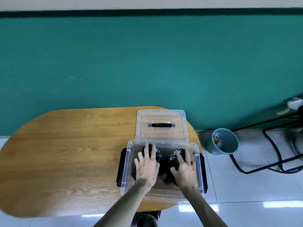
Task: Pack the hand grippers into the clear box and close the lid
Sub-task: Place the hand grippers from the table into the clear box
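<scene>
The fingers [151, 151] of the left hand [146, 167] are spread wide and lie flat across a black hand gripper [158, 154] in the left part of the clear box [161, 193]. They press down on it rather than curl around it. The fingers [181, 158] of the right hand [185, 171] are also spread and rest on a second black hand gripper [175, 155] in the right part of the box, with the thumb pointing inward toward the middle. A coiled metal spring shows at the far end of each gripper, just past the fingertips. How many grippers lie in the box in all cannot be told, since the dark shapes overlap under the hands.

Both bare forearms reach in over the near wall of the box. The box stands open at the right end of a wooden counter [65, 153] with rounded corners, and has a dark latch on each short side. Its clear lid [161, 117], with a dark handle at its centre, lies flat on the counter just behind the box, touching or nearly touching its far rim.

Behind the counter is a teal wall [147, 63]. On the pale tiled floor to the right stands a blue bin [227, 146] with a can inside, and farther right a black metal frame [278, 163].
</scene>
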Demonstrator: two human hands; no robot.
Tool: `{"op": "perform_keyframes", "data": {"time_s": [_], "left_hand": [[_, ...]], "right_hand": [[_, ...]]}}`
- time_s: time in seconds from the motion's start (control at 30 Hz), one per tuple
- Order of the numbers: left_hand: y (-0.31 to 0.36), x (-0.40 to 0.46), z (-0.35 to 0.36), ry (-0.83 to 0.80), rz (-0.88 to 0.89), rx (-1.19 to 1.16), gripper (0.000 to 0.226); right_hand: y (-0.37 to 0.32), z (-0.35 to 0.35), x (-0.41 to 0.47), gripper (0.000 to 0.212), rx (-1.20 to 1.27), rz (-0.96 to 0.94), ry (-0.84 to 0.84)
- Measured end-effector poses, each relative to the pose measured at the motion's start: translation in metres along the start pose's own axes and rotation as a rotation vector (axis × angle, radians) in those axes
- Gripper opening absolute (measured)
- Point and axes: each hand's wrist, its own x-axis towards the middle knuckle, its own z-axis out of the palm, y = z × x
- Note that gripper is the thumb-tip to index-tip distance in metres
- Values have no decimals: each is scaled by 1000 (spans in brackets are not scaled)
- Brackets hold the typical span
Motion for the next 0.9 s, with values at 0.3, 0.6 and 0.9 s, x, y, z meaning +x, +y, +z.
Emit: {"op": "perform_keyframes", "data": {"time_s": [0.3,0.6,0.9], "left_hand": [[-10,1,21,9,-13,-48,72],[-10,8,26,-15,-51,-60,70],[4,10,32,4,-59,-85,72]], "right_hand": [[-3,18,8,74,-62,-89,18],[6,31,18,71,-48,-126,80],[21,36,25,77,-56,-180,55]]}}
